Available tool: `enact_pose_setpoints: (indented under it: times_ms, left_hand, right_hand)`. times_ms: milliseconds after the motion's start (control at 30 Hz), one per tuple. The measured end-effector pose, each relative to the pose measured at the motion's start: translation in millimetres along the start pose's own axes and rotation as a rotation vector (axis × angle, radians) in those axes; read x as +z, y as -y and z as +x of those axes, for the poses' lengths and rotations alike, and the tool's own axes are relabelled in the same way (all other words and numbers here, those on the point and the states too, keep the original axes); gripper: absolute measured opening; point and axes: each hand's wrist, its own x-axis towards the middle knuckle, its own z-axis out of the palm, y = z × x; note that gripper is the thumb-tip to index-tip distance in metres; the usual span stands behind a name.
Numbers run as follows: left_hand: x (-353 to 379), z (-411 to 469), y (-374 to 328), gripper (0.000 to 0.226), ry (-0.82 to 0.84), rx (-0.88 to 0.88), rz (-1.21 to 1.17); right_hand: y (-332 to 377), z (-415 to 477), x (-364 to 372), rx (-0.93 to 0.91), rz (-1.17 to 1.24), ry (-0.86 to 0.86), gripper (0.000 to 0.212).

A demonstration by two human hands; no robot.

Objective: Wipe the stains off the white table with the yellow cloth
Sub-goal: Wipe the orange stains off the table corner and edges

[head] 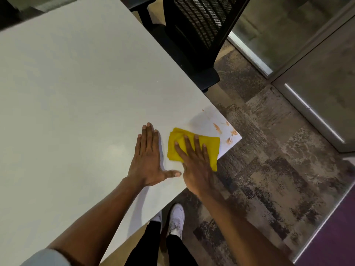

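You had the white table point(76, 93) on patterned carpet point(269, 169), black chair point(201, 25) at far edge, orange stains point(218, 128) at right corner, yellow cloth point(210, 145) beside them under your spread right hand point(196, 167), left hand point(148, 160) flat alongside.

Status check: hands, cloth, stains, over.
Left hand flat on table. Right hand presses cloth, fingers straight. Orange stains at corner, just beyond cloth. Nothing between them.
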Motion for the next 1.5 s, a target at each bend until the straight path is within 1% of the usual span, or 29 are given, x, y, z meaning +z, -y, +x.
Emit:
enact_pose_setpoints:
  times_ms: [67,133,233,300,333,400,467,533,633,733,800,833,933,1000,1033,1100,1167,1200,1300,1333,1400,1500]
  left_hand:
    - [-7.0,11.7,7.2,0.171,0.061,0.011,0.017]
    - [-8.2,19.7,13.1,0.173,0.078,0.018,0.044]
    - [-4.8,21.3,16.0,0.172,0.079,0.039,0.044]
    - [-3.1,21.9,16.7,0.172,0.065,0.033,0.039]
    - [-2.4,22.5,16.3,0.172,0.064,0.03,0.033]
    - [-1.9,23.4,16.4,0.172,0.063,0.027,0.021]
    - [-1.9,24.1,18.3,0.171,0.059,0.033,0.01]
    - [-2.5,23.8,19.7,0.171,0.063,0.041,-0.007]
    - [-1.7,24.3,20.0,0.17,0.064,0.042,0.002]
    - [-0.4,25.1,20.2,0.17,0.061,0.042,0.005]
    - [1.6,25.1,21.2,0.171,0.05,0.045,-0.002]
    - [2.5,25.3,21.3,0.171,0.042,0.045,-0.01]
    - [4.9,27.0,19.2,0.172,0.005,0.04,-0.007]
    - [7.4,28.2,13.6,0.17,-0.022,0.025,-0.047]
    - [8.9,28.7,9.7,0.169,-0.035,0.012,-0.081]
    - [12.7,31.4,1.2,0.169,-0.05,-0.001,-0.107]
    - [16.9,33.0,-6.1,0.166,-0.041,0.01,-0.078]
    - [18.6,33.1,-7.6,0.165,-0.035,0.012,-0.057]
    - [21.7,33.6,-5.2,0.163,-0.042,0.01,-0.017]
    - [22.8,33.6,-4.0,0.163,-0.05,0.014,-0.018]
    - [24.1,33.6,-2.7,0.163,-0.063,0.022,-0.016]
    - [23.7,34.4,-5.6,0.164,-0.066,0.027,-0.022]
  right_hand:
    - [-8.6,-15.7,-1.7,-0.001,0.004,0.018,0.08]
    - [-20.2,-9.9,-9.1,0.077,0.025,-0.001,0.082]
    - [-27.3,37.3,-21.3,0.252,0.07,-0.029,0.075]
    - [-16.9,66.8,-24.3,0.314,0.078,-0.034,0.071]
    - [-10.2,73.4,-22.2,0.306,0.074,-0.031,0.07]
    - [1.9,68.3,-15.5,0.211,0.085,-0.008,0.073]
    - [7.1,45.7,-8.1,0.086,0.065,0.002,0.078]
    - [0.9,22.9,-4.8,0.045,0.03,0.02,0.083]
    - [-14.6,20.4,-10.9,0.132,0.015,0.019,0.085]
    - [-13.0,61.2,-17.8,0.281,0.029,-0.014,0.076]
    - [0.9,82.5,-15.6,0.32,0.038,-0.021,0.072]
    - [8.9,85.6,-13.2,0.29,0.047,-0.015,0.072]
    - [23.9,62.9,-4.5,0.114,0.037,0.009,0.076]
    - [18.9,41.4,-4.6,0.056,0.047,0.039,0.072]
    - [12.2,34.3,-6.9,0.052,0.064,0.051,0.068]
    - [-4.4,32.1,-14.3,0.087,0.07,0.048,0.067]
    - [-19.3,47.7,-19.3,0.167,0.023,0.022,0.079]
    - [-24.1,60.9,-21.9,0.211,0.005,0.0,0.081]
    - [-22.7,103.2,-26.7,0.299,0.006,-0.019,0.07]
    - [-19.8,111.6,-26.1,0.296,0.011,-0.006,0.068]
    - [-13.7,112.9,-22.4,0.234,0.044,0.026,0.067]
    - [-10.3,79.1,-18.3,0.079,0.053,0.026,0.076]
